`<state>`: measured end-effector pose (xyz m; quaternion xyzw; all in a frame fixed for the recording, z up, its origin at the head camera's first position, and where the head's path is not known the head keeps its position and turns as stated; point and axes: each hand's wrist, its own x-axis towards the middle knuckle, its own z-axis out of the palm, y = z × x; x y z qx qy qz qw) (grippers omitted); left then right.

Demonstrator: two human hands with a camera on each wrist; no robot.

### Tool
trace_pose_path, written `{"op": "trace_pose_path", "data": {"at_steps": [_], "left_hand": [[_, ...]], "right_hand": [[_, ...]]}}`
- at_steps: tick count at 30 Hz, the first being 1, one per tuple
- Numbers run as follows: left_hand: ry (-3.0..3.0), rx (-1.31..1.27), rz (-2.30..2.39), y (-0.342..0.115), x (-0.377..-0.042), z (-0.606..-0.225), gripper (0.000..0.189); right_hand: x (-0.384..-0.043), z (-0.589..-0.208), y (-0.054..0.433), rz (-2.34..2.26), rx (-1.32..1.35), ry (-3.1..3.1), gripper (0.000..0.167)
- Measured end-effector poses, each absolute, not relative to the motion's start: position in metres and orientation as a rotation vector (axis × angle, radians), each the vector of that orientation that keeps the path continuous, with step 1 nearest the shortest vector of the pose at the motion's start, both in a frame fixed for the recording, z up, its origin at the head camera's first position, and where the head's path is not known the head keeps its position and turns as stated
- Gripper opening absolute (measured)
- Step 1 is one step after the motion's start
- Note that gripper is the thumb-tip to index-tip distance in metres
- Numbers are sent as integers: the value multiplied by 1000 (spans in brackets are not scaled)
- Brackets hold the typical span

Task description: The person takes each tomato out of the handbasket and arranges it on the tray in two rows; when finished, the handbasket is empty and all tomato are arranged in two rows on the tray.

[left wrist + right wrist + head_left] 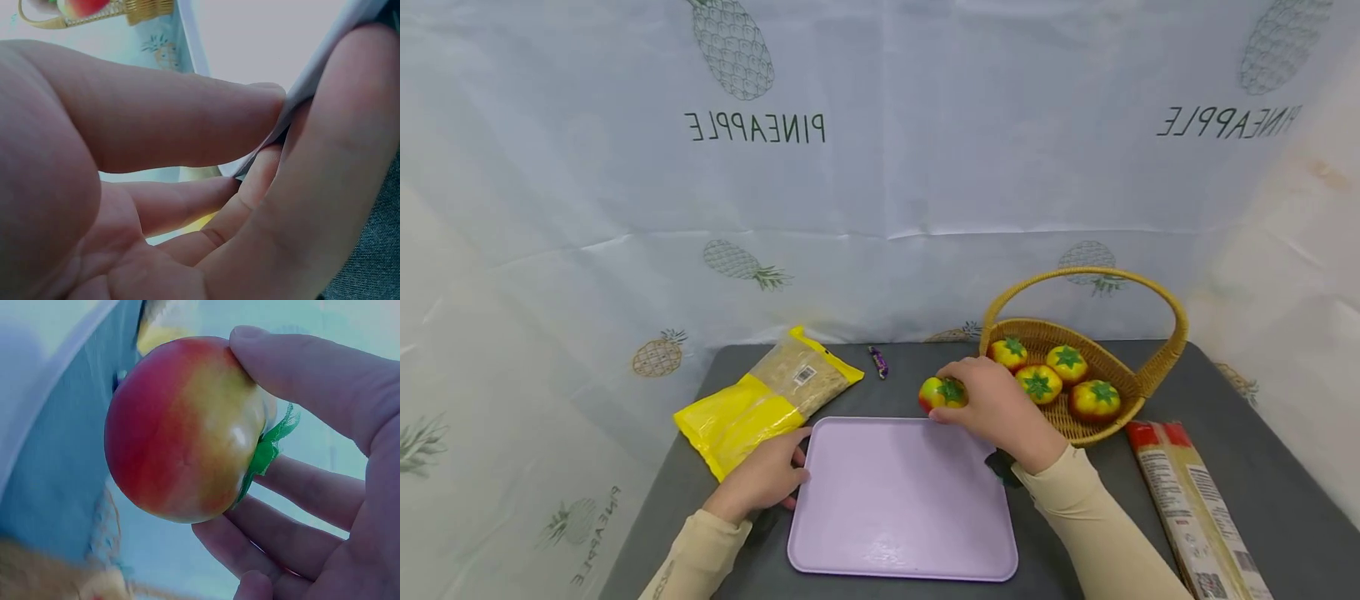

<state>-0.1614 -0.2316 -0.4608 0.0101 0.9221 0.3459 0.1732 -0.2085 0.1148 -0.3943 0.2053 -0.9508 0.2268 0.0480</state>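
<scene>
My right hand holds a red and yellow tomato with a green leafy top between thumb and fingers. In the head view this tomato hangs just past the far right part of a pale purple tray. At the tray's left edge is my left hand, thumb on the rim and fingers curled against its outer side and underside, as the left wrist view shows. Several similar tomatoes sit in a wicker basket with a tall handle, right beside my right hand.
Behind my left hand lies a yellow bag with a clear window. A small purple-wrapped candy is at the back of the dark table. To the right lies a long red-topped pack. A pineapple-print cloth hangs behind.
</scene>
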Motion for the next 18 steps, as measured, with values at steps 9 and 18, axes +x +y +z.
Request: {"op": "trace_pose_path", "data": {"at_steps": [9,18], "left_hand": [[2612,59,1001,-234,-163,-463,70],[2599,49,1014,-236,-160,-464,70]], "right_hand": [[-212,-424,65,718,674,-2928,49],[-208,-445,27,825,775,-2927,47]]}}
